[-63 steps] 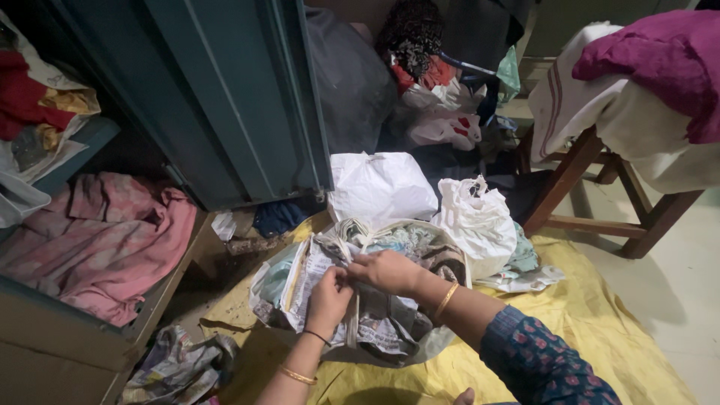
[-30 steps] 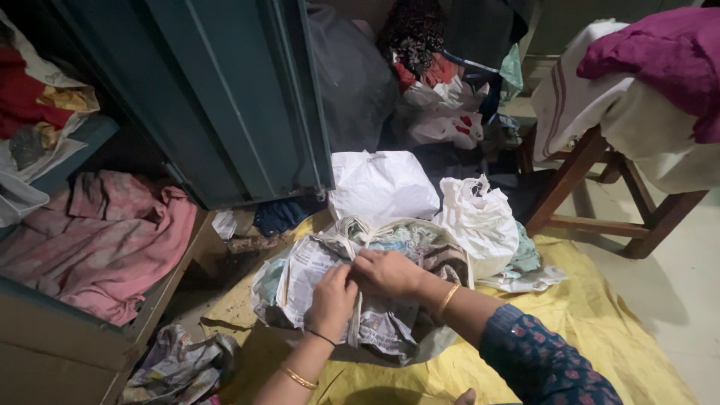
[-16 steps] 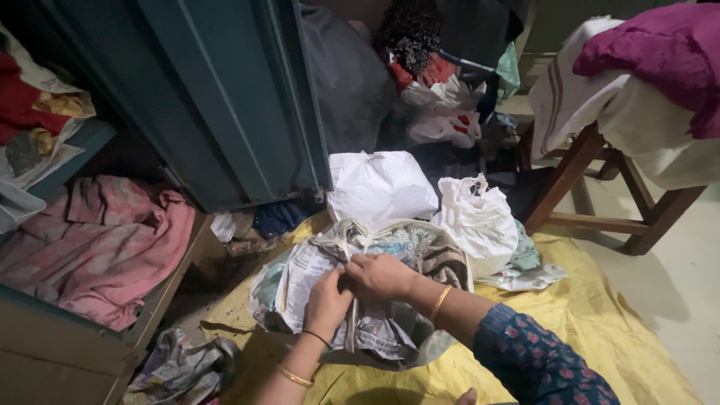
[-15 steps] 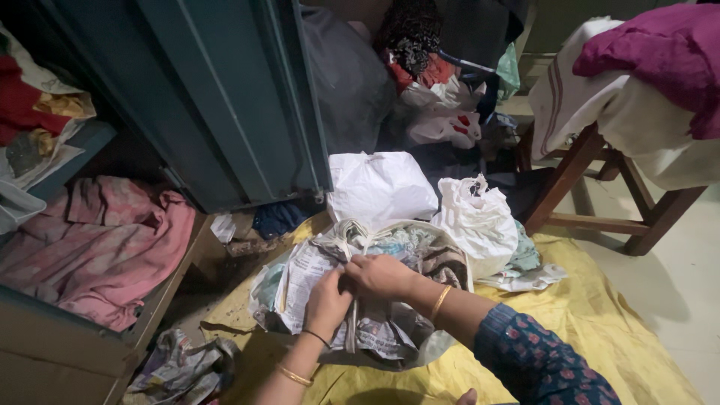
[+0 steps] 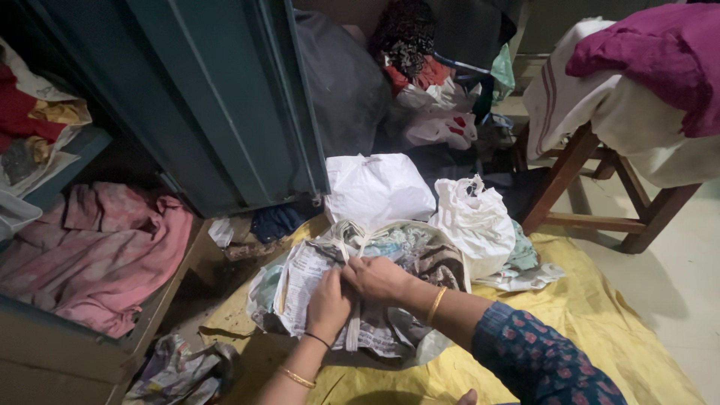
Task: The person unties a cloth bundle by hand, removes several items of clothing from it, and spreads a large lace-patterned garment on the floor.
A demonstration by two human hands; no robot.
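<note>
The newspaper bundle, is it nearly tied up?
Partly. The newspaper bundle is already wrapped, with a white cord round it. Left hand and right hand grip the cord at its middle. Whether a knot is finished is hidden. The white bags behind lie untouched.

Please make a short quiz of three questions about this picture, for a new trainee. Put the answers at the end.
1. True or false: both hands are on the newspaper-wrapped bundle.
2. The white plastic bag lies where from the bundle? A) by its right side B) inside the cupboard C) on the stool
3. What colour is the sheet under the bundle?

Key: 1 true: left hand and right hand both touch it. 2 A. 3 yellow.
</note>
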